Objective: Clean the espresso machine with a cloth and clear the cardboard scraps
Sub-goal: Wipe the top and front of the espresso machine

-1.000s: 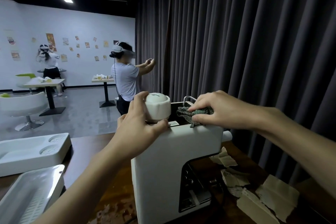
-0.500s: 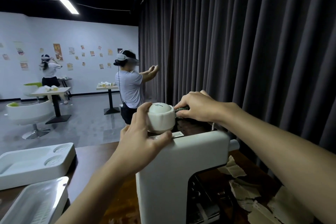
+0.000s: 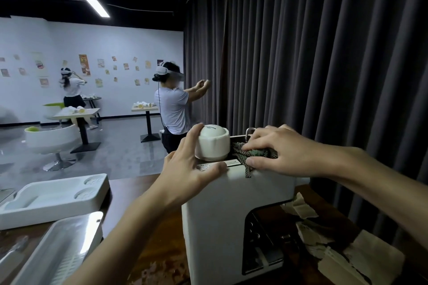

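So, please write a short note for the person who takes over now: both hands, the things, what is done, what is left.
Left hand holds the knob on top of the machine.
Right hand pinches the cloth on the machine's top, right of the knob.
Scraps lie on the table, right of the machine.
Done: top is being wiped; how much is clean, cannot tell.
Left: rest of the machine, then clear the scraps.

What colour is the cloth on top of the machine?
The cloth is dark greenish-grey, woven-textured; head view shows it.
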Demonstrator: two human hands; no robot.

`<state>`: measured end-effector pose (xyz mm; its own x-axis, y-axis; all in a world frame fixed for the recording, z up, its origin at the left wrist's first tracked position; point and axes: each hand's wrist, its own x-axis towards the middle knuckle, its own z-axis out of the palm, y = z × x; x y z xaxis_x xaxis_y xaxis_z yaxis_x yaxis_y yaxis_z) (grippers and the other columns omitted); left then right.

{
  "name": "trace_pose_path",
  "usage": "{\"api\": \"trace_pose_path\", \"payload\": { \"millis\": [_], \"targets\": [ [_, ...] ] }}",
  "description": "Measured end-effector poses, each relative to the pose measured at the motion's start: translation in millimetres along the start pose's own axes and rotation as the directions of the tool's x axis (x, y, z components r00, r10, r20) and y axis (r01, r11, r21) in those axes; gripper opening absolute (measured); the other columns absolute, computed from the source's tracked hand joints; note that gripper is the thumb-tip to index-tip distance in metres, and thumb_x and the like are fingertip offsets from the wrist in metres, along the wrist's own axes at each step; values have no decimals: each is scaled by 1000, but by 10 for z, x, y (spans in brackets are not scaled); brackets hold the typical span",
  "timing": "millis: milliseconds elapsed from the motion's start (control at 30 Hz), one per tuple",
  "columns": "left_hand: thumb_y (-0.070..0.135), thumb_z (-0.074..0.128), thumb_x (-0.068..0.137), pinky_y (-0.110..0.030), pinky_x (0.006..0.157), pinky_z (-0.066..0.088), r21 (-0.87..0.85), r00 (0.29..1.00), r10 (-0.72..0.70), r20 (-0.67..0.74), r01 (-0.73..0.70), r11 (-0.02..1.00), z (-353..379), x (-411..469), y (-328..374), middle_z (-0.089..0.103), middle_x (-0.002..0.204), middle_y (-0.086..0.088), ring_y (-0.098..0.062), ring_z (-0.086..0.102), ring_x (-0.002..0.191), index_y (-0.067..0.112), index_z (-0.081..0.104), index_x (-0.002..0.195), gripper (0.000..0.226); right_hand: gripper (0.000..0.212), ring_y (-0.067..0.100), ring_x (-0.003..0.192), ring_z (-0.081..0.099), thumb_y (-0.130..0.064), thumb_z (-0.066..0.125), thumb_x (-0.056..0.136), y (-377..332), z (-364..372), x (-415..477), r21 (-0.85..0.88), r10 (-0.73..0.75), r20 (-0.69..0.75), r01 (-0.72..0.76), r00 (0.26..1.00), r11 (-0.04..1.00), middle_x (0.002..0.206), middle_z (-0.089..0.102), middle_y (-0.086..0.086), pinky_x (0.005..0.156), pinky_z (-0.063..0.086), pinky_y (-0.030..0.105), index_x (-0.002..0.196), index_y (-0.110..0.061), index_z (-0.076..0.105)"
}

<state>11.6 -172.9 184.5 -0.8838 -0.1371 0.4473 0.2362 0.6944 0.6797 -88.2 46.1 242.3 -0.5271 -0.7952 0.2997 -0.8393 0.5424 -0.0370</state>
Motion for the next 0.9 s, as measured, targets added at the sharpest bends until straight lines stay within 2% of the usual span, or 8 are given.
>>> {"api": "trace_pose_path", "payload": {
  "millis": [133,267,333,400,467,567,700,900],
  "targets": [
    [76,58,69,-53,117,29,-6,999,18,26,-18,1000,-24,-6,-42,40,149,17,-14,44,137,60,10,143,90,44,4,128,42,-54,52,92,41,44,99,73,8,-17,-7,1000,997,139,47,-16,112,27,40,130,-33,59],
    [75,57,69,-52,117,30,-32,999,31,26,-31,999,-14,-15,-69,39,148,23,-15,43,137,61,11,144,89,39,6,126,47,-53,50,93,127,120,414,-21,20,4,-20,1000,1000,137,52,-18,109,26,44,126,-36,62],
    [75,57,69,-52,116,32,-44,999,39,22,-38,998,-12,-14,-91,39,151,21,-18,41,139,61,12,145,89,34,7,125,48,-51,48,95,141,143,592,-60,37,25,-36,999,998,135,54,-20,103,25,40,124,-39,63],
    [75,58,69,-53,115,33,-54,999,47,20,-46,997,-13,-12,-120,40,152,19,-20,41,139,61,13,145,89,29,9,124,48,-48,46,97,134,157,746,-68,58,56,-55,997,996,132,57,-22,102,23,42,120,-44,63],
    [75,58,69,-53,115,34,-67,998,50,24,-48,997,-17,-16,-143,41,151,19,-20,41,138,61,13,145,89,24,11,120,50,-44,44,99,107,178,868,-50,83,74,-79,994,996,123,62,-22,105,22,46,110,-48,65],
    [80,55,68,-52,117,31,-54,998,56,41,-53,997,-21,-24,-160,37,153,20,-16,38,141,59,9,148,94,25,15,113,53,-40,45,99,61,197,951,-27,108,76,-107,991,994,102,64,-17,103,23,45,83,-53,59],
    [80,53,70,-51,118,30,-48,996,73,51,-70,996,-19,-29,-177,37,151,22,-13,39,140,59,7,147,92,25,16,119,50,-42,45,99,64,164,841,-36,95,80,-93,992,995,120,61,-14,106,24,48,113,-43,66],
    [78,51,71,-51,117,31,-45,996,77,42,-75,996,-11,-34,-164,37,154,17,-14,40,140,56,8,149,92,32,7,122,45,-47,44,97,-12,58,348,-103,28,45,-23,999,994,127,54,-17,105,24,43,122,-40,63]
  ]
}}
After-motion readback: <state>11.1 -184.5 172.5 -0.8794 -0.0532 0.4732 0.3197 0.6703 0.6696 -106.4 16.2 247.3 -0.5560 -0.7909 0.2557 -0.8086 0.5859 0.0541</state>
